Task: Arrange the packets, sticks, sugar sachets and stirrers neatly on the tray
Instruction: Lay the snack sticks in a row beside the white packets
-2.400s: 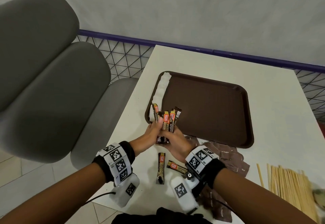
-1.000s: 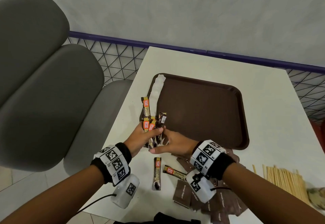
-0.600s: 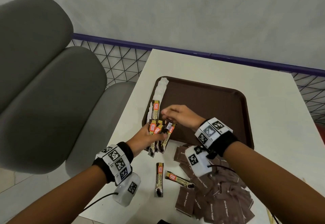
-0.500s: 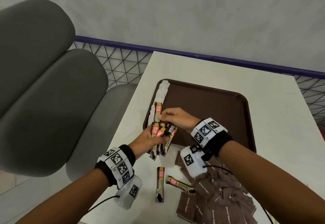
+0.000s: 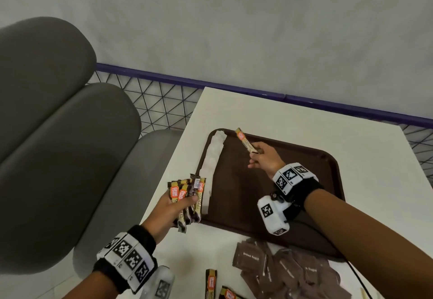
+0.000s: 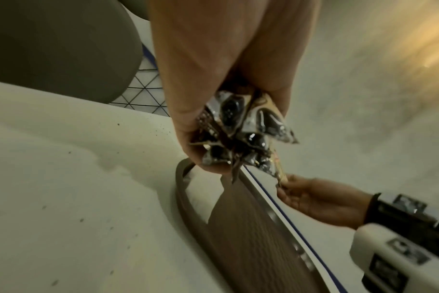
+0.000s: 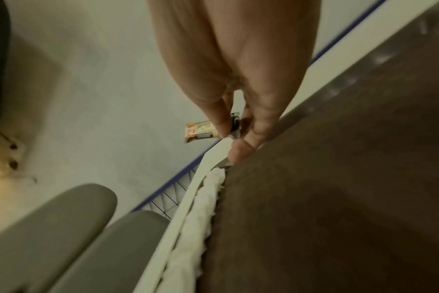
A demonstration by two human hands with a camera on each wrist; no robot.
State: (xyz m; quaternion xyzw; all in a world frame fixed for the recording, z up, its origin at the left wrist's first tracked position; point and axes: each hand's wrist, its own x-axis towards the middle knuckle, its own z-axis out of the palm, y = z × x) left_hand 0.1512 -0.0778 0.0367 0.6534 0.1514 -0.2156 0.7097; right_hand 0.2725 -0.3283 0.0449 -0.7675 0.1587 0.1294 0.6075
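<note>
The tray (image 5: pixel 276 207) looks like dark brown plastic with a fine matt texture, its rim slightly shinier. The coffee sticks (image 5: pixel 187 199) are glossy printed foil, catching the light at their crimped ends. White sachets (image 5: pixel 212 160) along the tray's left edge look like soft matt paper. The worktop (image 5: pixel 293 115) under the tray is smooth, matt off-white. Chair cushions (image 5: pixel 58 158) beside the worktop look like smooth matt grey upholstery.

Stirrers (image 5: pixel 363 293) cut off bottom right
</note>
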